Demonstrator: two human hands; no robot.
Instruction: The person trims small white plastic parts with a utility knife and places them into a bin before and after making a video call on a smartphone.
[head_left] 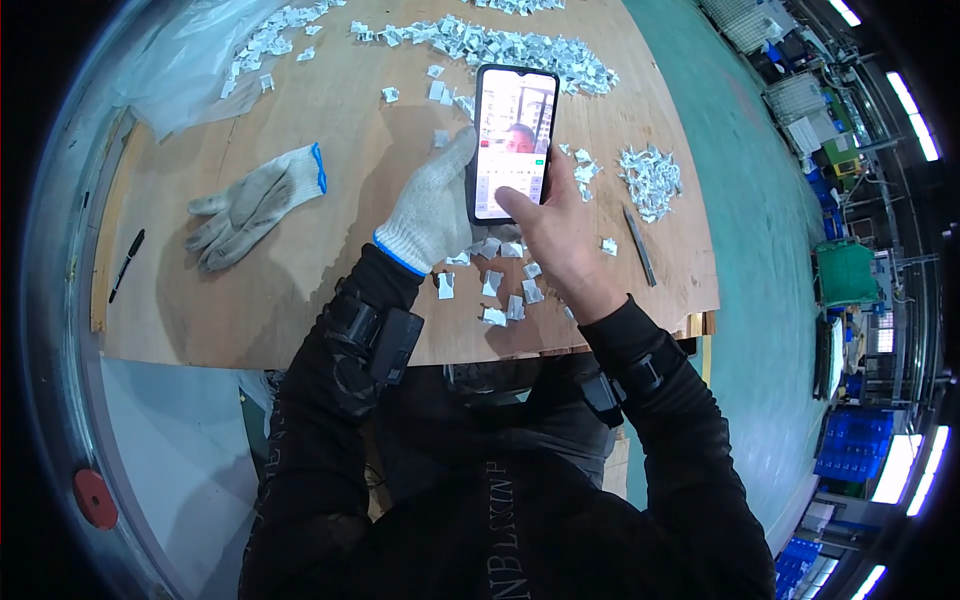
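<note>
Soft black sweatshirt (pixel 610 535) fabric covers your torso and both arms, nearest the camera, with a black boxy device (pixel 396 345) strapped at your left wrist. Your left hand (pixel 430 205), in a knitted off-white glove with blue cuff trim, is clamped around the left side of a flat, glossy smartphone (pixel 513 110), held upright above the plywood tabletop (pixel 270 325). Your bare right hand (pixel 555 225) has its thumb over the lower screen and its fingers along the right edge; whether they grip, I cannot tell. Small, angular, silvery bent pieces (pixel 540 55) heap beyond the phone, and others scatter below it. Right of these, a spikier pile (pixel 650 182) sits near a slim grey rod-like tool (pixel 639 245). To your left lie a limp matching glove (pixel 255 205) and a black pen (pixel 127 265). Crinkled clear plastic sheeting (pixel 175 85) covers the far left corner, with silvery pieces beside it. Blue crates (pixel 855 443) stand far right, contents too small to tell.
</note>
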